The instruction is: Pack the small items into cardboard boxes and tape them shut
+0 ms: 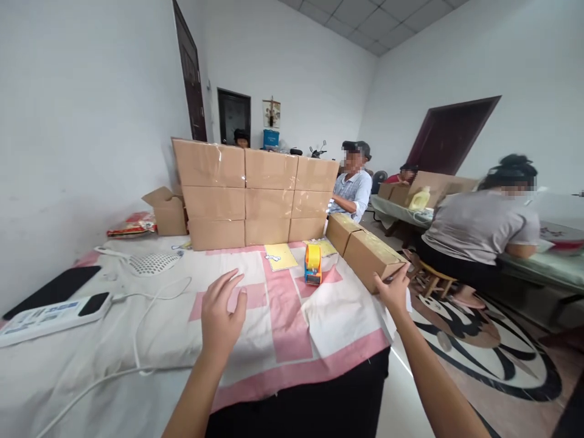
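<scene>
My right hand (393, 287) grips the near end of a taped cardboard box (371, 258) at the table's right edge, thumb on one side and fingers partly hidden at its corner. Behind that box, in line with it, lies another cardboard box (341, 232). Above the pink and white cloth (287, 316) my left hand (223, 310) hovers with fingers apart, holding nothing. A tape dispenser with a yellow roll (312, 265) stands on the cloth between my hands. Beyond it rises a wall of stacked cardboard boxes (269, 204), closed with clear tape.
On the left lie a power strip (55, 316), white cables (137, 328), a white perforated object (154, 263) and a dark flat object (52, 289). An open carton (168, 212) and a red packet (132, 225) stand behind. Co-workers (353, 185) sit beyond and to the right.
</scene>
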A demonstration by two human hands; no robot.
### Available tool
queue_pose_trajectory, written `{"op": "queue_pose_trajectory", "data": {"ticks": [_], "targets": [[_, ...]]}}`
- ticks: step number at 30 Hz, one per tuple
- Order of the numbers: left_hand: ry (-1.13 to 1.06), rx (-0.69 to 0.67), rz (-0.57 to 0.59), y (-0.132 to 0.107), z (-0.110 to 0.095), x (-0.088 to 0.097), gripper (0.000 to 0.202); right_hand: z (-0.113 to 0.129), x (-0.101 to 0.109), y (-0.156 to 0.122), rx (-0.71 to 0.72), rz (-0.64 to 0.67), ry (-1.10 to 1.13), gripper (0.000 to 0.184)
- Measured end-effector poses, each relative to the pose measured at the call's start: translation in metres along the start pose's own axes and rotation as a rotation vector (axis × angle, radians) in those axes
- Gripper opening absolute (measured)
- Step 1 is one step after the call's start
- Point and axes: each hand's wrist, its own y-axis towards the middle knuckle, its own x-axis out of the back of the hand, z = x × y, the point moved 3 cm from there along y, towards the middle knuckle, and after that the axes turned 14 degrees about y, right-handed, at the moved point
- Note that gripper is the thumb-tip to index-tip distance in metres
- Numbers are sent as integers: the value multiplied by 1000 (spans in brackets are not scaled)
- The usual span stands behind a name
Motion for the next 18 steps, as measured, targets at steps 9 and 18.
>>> {"op": "queue_pose_trajectory", "data": {"ticks": [9, 18], "targets": [[9, 114, 140, -23, 51, -26, 27, 53, -78, 69, -229, 469, -302, 110], [256, -45, 437, -74, 77, -72, 28, 146, -161, 162, 60, 532, 109, 25]]}}
